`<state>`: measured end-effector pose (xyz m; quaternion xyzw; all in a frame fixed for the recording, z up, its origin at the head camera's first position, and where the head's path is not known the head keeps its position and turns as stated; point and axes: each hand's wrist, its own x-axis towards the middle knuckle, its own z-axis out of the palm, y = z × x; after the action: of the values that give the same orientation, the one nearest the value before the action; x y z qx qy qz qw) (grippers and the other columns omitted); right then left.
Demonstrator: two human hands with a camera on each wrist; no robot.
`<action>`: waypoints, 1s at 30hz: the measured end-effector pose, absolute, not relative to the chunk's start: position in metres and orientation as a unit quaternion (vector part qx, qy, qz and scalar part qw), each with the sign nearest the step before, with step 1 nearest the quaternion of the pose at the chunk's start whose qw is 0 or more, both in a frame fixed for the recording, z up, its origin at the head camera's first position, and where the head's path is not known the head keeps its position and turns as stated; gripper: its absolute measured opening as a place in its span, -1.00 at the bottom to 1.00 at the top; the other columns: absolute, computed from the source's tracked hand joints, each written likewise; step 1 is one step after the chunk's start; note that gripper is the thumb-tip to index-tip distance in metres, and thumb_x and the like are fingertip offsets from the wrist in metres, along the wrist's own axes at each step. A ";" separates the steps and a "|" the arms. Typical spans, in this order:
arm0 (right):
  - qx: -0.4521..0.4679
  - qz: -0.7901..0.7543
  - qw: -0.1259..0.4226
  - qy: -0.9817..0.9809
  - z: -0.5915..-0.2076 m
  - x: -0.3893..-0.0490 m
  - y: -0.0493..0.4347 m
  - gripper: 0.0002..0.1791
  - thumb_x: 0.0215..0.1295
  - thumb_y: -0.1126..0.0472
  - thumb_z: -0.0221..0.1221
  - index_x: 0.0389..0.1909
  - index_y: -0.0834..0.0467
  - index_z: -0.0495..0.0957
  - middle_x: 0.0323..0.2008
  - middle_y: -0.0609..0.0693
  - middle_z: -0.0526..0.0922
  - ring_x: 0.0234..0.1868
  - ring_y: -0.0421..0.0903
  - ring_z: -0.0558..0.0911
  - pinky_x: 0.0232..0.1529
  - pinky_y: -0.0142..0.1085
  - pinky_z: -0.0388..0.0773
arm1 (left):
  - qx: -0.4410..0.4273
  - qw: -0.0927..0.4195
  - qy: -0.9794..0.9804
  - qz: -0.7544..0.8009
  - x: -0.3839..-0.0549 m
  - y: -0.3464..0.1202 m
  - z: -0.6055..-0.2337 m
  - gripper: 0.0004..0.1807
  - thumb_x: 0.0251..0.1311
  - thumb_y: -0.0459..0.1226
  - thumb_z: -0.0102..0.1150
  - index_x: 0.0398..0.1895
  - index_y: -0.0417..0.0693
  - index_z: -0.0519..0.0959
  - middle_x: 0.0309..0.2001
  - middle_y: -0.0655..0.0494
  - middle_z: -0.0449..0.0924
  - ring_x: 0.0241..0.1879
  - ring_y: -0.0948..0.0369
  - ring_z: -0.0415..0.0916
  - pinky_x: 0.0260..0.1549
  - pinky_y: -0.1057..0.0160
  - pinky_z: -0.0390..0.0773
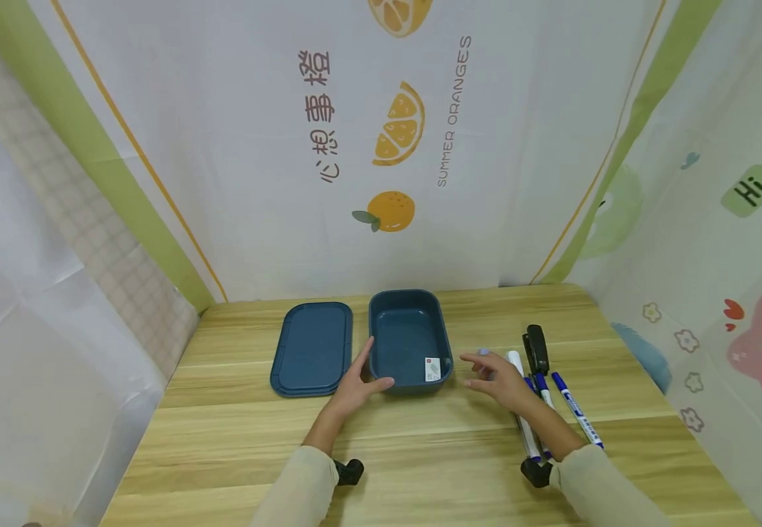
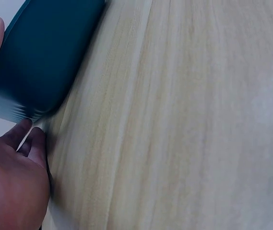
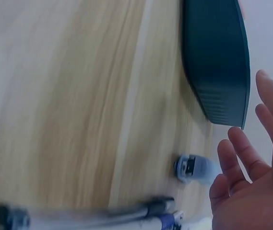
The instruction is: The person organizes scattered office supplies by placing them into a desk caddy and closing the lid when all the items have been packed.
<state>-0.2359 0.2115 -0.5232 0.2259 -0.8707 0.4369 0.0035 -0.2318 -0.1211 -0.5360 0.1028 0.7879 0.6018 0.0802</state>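
Observation:
A dark blue open-topped box (image 1: pixel 410 337), with a white label in its near right corner, stands on the wooden table. At its near left corner is my left hand (image 1: pixel 353 391), the thumb by the front rim and the fingers extended along the side. In the left wrist view, the fingertips (image 2: pixel 25 125) come right up to the box's ribbed end wall. My right hand (image 1: pixel 501 380) is spread beside the right wall, holding nothing, with a gap showing in the head view. Partly hidden behind its fingers is a small pale blue object (image 3: pixel 198 168).
A matching flat blue lid (image 1: pixel 315 348) lies left of the box. Right of my right hand are a black stapler (image 1: pixel 536 350), a blue-and-white marker (image 1: pixel 577 410) and several other pens, partly under my forearm. A printed curtain hangs behind the table.

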 end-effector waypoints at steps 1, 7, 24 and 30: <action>0.224 0.435 0.002 -0.872 -0.523 -0.235 0.214 -0.45 0.19 0.21 0.35 0.21 0.24 0.51 -0.20 0.18 0.53 -0.32 -0.10 0.50 -0.29 -0.23 0.50 | 0.103 0.079 0.788 0.602 -0.232 -0.121 -0.537 0.04 0.17 -0.16 0.37 0.58 0.10 -0.12 0.52 -0.19 -0.17 0.46 -0.17 -0.17 0.29 -0.26 0.01; 0.209 0.440 -0.010 -0.873 -0.521 -0.227 0.227 -0.43 0.21 0.12 0.34 0.24 0.19 0.50 -0.15 0.17 0.54 -0.32 -0.12 0.50 -0.37 -0.26 0.47 | 0.098 0.073 0.786 0.606 -0.231 -0.121 -0.542 0.06 0.15 -0.09 0.38 0.58 0.21 -0.12 0.53 -0.09 -0.17 0.48 -0.11 -0.19 0.31 -0.22 0.00; 0.186 0.438 0.020 -0.879 -0.508 -0.216 0.265 -0.46 0.24 0.24 0.32 0.23 0.31 0.47 -0.09 0.25 0.52 -0.18 0.04 0.51 -0.38 -0.26 0.52 | 0.107 0.096 0.771 0.621 -0.218 -0.121 -0.510 0.04 0.18 -0.21 0.35 0.57 -0.01 -0.14 0.52 -0.22 -0.22 0.47 -0.17 -0.23 0.32 -0.21 -0.02; 0.179 0.431 0.037 -0.884 -0.511 -0.212 0.275 -0.47 0.24 0.23 0.32 0.21 0.31 0.49 -0.15 0.18 0.53 -0.22 0.01 0.46 -0.32 -0.24 0.44 | 0.105 0.098 0.768 0.624 -0.218 -0.120 -0.509 0.03 0.20 -0.23 0.34 0.57 -0.02 -0.14 0.52 -0.24 -0.21 0.47 -0.18 -0.23 0.32 -0.22 -0.01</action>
<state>-0.2118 0.2753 -0.5108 0.1792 -0.8835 0.4312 0.0368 -0.2180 -0.1201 -0.5095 0.1051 0.7681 0.6240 0.0977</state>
